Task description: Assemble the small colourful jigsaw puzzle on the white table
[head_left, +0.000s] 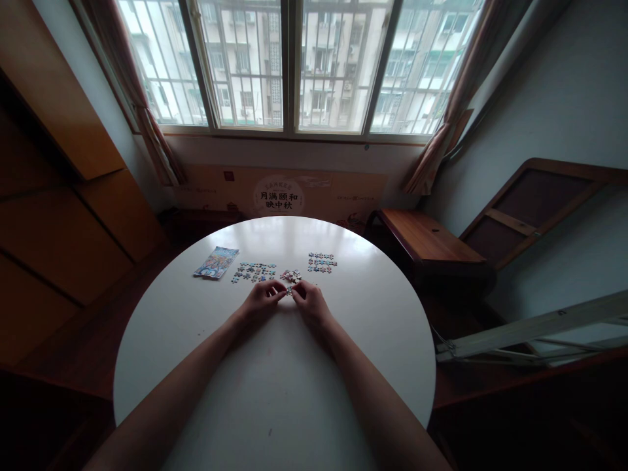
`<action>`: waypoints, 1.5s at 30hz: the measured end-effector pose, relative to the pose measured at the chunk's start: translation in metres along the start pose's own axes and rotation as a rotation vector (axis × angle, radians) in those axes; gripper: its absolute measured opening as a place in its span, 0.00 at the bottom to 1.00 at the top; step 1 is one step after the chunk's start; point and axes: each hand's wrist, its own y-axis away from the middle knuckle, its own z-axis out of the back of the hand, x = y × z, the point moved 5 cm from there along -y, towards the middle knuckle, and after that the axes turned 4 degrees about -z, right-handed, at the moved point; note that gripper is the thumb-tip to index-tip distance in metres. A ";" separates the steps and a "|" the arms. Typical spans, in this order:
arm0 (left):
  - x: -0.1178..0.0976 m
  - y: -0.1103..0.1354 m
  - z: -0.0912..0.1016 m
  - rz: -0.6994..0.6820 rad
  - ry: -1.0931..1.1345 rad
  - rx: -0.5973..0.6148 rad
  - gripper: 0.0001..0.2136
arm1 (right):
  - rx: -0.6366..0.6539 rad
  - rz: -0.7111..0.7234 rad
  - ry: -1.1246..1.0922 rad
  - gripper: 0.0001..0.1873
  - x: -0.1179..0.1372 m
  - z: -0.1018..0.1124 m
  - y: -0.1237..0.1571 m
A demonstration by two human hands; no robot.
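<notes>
Both my hands meet over the middle of the white round table, just in front of a small heap of loose jigsaw pieces [292, 275]. Between the fingertips sits a small jigsaw piece [289, 290]. My left hand [265, 294] pinches it from the left, and my right hand [310, 299] closes on it from the right. Beyond my left hand, jigsaw pieces lie in rows [254, 271]. Another group of pieces in short rows [322, 263] lies beyond my right hand. A colourful printed picture sheet [216, 263] rests at the left.
The round white table [275, 392] fills the middle of the view. A wooden bench [432, 235] stands past its right side, near a folded metal frame [534, 327]. Orange-brown cabinets [73, 229] are on the left. Barred windows [250, 65] stretch across the back.
</notes>
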 end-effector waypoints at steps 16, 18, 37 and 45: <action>0.001 0.000 -0.001 -0.010 0.021 -0.002 0.12 | -0.014 -0.020 -0.015 0.07 0.000 0.001 0.000; 0.001 0.000 -0.001 0.000 0.049 -0.003 0.12 | -0.009 -0.028 -0.026 0.08 0.000 0.001 -0.001; -0.004 0.002 -0.001 0.013 0.118 0.001 0.13 | 0.035 -0.098 -0.374 0.13 -0.017 -0.004 -0.008; 0.000 0.000 -0.002 -0.003 0.171 -0.004 0.14 | 0.054 -0.123 -0.474 0.11 -0.016 -0.001 -0.010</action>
